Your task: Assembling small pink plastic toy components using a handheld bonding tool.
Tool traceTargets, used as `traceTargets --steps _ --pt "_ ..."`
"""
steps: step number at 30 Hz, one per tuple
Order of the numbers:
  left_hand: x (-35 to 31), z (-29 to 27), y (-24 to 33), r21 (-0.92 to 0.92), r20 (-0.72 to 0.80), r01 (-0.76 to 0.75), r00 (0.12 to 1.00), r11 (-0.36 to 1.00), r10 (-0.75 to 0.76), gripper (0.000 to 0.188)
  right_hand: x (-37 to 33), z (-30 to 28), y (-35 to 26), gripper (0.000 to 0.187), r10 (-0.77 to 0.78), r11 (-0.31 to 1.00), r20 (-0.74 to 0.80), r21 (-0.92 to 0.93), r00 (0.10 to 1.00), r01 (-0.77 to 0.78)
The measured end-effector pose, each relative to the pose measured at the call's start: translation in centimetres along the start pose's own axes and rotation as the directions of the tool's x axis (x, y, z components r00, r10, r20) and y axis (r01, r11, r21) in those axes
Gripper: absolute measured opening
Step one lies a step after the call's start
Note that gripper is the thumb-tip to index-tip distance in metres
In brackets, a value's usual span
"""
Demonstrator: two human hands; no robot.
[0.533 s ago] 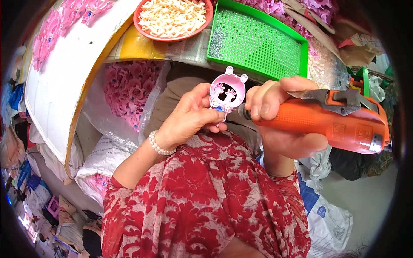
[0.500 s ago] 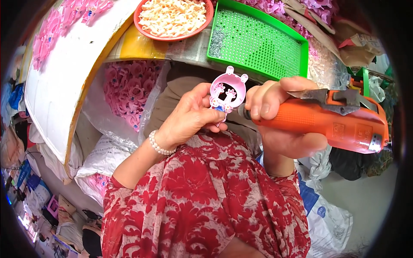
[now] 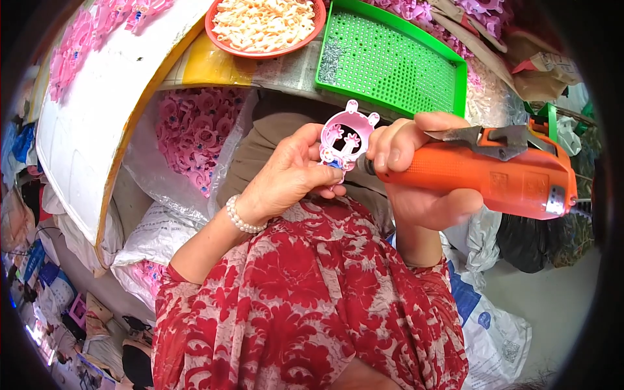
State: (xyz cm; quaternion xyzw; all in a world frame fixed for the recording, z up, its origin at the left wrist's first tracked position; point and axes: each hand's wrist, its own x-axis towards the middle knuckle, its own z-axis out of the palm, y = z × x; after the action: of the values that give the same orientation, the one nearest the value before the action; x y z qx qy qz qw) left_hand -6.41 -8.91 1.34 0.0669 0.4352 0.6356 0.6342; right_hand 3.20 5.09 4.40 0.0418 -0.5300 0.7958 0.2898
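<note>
Between the thumb and fingers of my left hand [image 3: 286,172] is a pink plastic toy part [image 3: 353,119], ring-shaped with two small ears on top, two pale flower-like pieces inside and a blue bit low down. My right hand [image 3: 416,201] grips an orange electric screwdriver [image 3: 513,185] lying sideways, with a dark metal lever along its upper side. Its dark nose points left at the lower right side of the toy part. Whether the bit touches the part cannot be made out.
Ahead stands a green perforated tray [image 3: 390,65] with small metal screws at its left end. Beside it is a red basket [image 3: 259,53] of cream-coloured pieces. A clear bag of pink parts [image 3: 195,133] lies left, near a white board [image 3: 97,104] with a yellow edge.
The screwdriver and my right hand have shifted slightly left, nearer the toy part. My left hand has moved very little and still holds the part.
</note>
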Motion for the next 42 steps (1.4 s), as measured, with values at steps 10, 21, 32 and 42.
traceTargets --steps 10,21,32,42 --pt "0.3 0.7 -0.8 0.018 -0.104 -0.024 0.994 1.0 0.026 0.025 -0.4 0.4 0.3 0.074 0.036 0.994 -0.025 -0.103 0.999 -0.038" --pt "0.5 0.9 0.0 0.019 -0.008 0.009 1.0 1.0 -0.009 0.027 0.9 -0.5 -1.6 0.078 -0.001 0.998 0.017 -0.058 1.0 0.002" --pt "1.6 0.1 -1.0 -0.068 0.168 0.159 0.975 0.985 -0.146 0.043 6.1 -4.4 0.5 0.073 -0.101 0.959 -0.24 -0.283 0.966 0.03" --pt "2.4 0.3 -0.4 -0.065 0.141 0.145 0.981 0.987 -0.135 0.041 6.4 -5.9 2.7 0.068 -0.145 0.93 -0.274 -0.365 0.951 0.037"
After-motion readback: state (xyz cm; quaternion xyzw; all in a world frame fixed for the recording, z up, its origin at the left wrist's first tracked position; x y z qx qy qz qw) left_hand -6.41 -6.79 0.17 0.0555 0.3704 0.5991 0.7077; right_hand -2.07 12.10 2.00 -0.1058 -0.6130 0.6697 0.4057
